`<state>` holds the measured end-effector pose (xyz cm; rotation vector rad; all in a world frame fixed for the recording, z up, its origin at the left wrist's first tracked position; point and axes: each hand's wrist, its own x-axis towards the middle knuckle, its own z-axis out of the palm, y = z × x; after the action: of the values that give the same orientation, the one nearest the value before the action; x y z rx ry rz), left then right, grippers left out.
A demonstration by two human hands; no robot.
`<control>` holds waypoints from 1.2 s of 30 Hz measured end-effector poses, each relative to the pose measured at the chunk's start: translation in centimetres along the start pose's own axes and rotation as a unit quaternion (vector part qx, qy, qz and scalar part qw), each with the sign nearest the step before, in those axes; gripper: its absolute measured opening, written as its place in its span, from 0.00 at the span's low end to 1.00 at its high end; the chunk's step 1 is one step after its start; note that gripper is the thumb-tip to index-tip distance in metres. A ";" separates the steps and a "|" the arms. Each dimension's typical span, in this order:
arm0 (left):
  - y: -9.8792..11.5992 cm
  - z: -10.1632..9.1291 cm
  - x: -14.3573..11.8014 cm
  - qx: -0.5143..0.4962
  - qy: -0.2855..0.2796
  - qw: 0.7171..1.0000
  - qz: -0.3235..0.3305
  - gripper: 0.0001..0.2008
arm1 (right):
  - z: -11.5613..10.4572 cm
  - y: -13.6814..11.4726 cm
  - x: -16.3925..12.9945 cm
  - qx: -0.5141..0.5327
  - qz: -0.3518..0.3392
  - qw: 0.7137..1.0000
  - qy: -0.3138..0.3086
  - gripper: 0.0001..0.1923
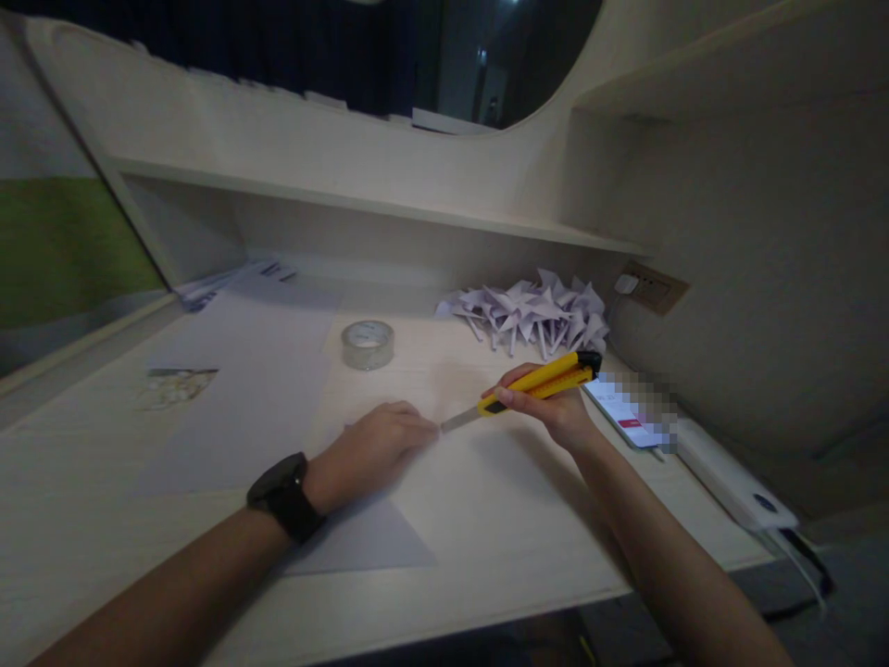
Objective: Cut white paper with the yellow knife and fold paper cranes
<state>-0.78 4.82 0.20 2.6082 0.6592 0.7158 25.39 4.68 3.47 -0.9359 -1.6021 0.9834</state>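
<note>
A yellow utility knife with black ends is gripped in my right hand, its blade out and angled down to the left. The blade's tip meets the fingertips of my left hand. Those fingers are pinched together low over the desk; anything between them is too small or hidden to name. Under my left wrist, which wears a black watch, lies a sheet of white paper, partly covered by the hand and forearm.
A roll of clear tape stands behind my left hand. Several folded paper pinwheels are heaped at the back right. Large white sheets lie left. A lit phone and a white power strip line the right edge.
</note>
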 end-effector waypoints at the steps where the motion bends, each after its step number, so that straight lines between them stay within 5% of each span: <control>1: 0.0 0.0 0.0 0.000 0.001 1.000 -0.001 0.13 | 0.0 0.0 0.0 0.000 0.002 1.000 -0.001 0.11; 36: -0.3 0.2 0.0 -0.007 0.005 1.000 -0.007 0.13 | -0.3 -0.2 0.1 -0.017 -0.006 1.000 -0.013 0.08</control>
<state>-0.81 5.07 -0.10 2.5865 0.6723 0.7272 25.64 4.77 3.69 -0.9384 -1.6490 0.9675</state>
